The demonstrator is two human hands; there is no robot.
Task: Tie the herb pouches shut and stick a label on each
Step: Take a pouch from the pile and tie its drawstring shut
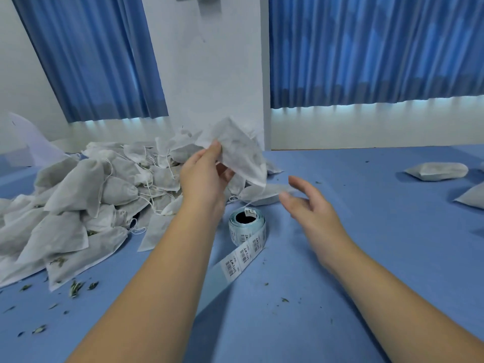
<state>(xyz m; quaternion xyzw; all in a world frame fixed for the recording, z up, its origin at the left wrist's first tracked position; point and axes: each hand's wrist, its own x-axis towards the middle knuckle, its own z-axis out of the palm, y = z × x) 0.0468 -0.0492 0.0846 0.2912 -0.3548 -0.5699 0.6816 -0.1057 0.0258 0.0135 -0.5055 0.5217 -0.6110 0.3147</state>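
My left hand (203, 174) pinches a white mesh herb pouch (235, 148) and holds it up above the table, over the far edge of the pile. A thin string hangs from the pouch toward the label roll. My right hand (309, 203) hovers open to the right of the pouch, fingers spread and holding nothing. A roll of barcode labels (247, 226) stands on the blue table just below both hands, its strip (235, 263) trailing toward me. A big pile of white herb pouches (78, 200) with loose strings lies at the left.
Two or three separate pouches (437, 171) lie at the far right of the blue table (340, 284). Dry herb bits (76, 286) are scattered near the pile at the front left. Blue curtains and a white wall stand behind the table.
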